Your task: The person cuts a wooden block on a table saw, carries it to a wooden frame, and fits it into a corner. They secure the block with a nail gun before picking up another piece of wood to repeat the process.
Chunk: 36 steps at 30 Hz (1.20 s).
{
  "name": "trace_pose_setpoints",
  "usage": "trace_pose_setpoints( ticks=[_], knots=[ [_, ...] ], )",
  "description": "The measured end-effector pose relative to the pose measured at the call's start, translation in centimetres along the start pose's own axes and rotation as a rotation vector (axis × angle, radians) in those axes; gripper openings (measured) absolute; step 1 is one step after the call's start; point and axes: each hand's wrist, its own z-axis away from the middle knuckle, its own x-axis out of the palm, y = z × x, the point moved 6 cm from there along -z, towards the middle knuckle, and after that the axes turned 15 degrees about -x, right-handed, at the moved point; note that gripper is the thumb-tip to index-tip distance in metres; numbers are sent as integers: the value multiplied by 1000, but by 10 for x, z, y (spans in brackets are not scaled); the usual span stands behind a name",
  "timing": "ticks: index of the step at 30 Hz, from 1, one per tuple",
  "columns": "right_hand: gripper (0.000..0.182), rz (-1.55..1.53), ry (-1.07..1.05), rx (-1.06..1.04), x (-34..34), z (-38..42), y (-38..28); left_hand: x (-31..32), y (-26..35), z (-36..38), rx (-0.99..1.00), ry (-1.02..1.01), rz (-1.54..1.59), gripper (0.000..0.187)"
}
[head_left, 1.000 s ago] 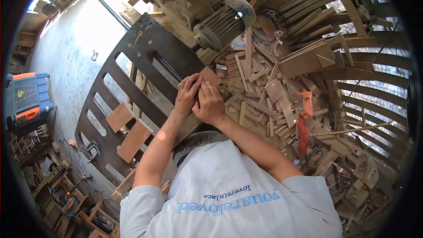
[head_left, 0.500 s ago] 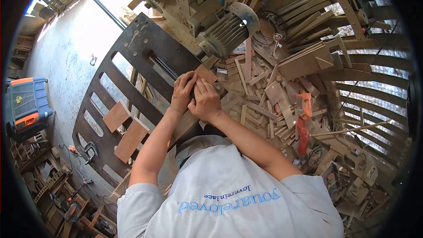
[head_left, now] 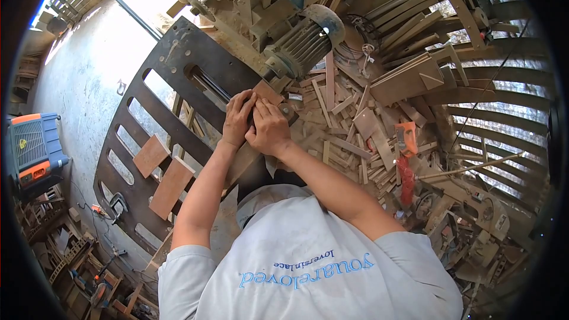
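My left hand (head_left: 237, 120) and my right hand (head_left: 268, 129) lie side by side at the right end of a dark slotted metal machine table (head_left: 234, 70). The fingers of both are bent and pressed on a small reddish-brown wood block (head_left: 269, 91), whose far part sticks out beyond the fingertips. Part of the block is hidden under my hands. A slot with a shiny metal bar (head_left: 210, 84) in it runs just left of my left hand. Two flat wood pieces, one upper (head_left: 151, 155) and one lower (head_left: 172, 186), rest on the table nearer my left forearm.
A dusty motor (head_left: 305, 41) stands just beyond the block. To the right lies a heap of wood offcuts (head_left: 344, 118), with an orange object (head_left: 406, 138) on it. A clamp (head_left: 120, 207) grips the table's left edge. An orange-and-grey box (head_left: 37, 148) is at far left.
The view has shifted slightly, so the table appears a little further left. Both hands stay pressed on the block, which has moved slightly upward in view.
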Motion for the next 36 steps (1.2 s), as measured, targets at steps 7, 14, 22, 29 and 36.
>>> trace_pose_setpoints(
  ticks=[7,14,22,29,36],
  knots=[
    [62,28,7,-7,1,-2,-3,-1,-6,-3,15,26,1,49],
    [63,21,-16,-11,-10,12,-7,6,4,11,-3,16,-8,47],
    [62,30,-21,-40,-32,51,-11,17,37,41,-26,8,6,46],
    [62,51,-18,-41,-42,76,-10,31,52,60,-21,5,-1,48],
    [62,48,-10,-39,-51,93,-12,38,64,72,-18,2,-18,50]
  ],
)
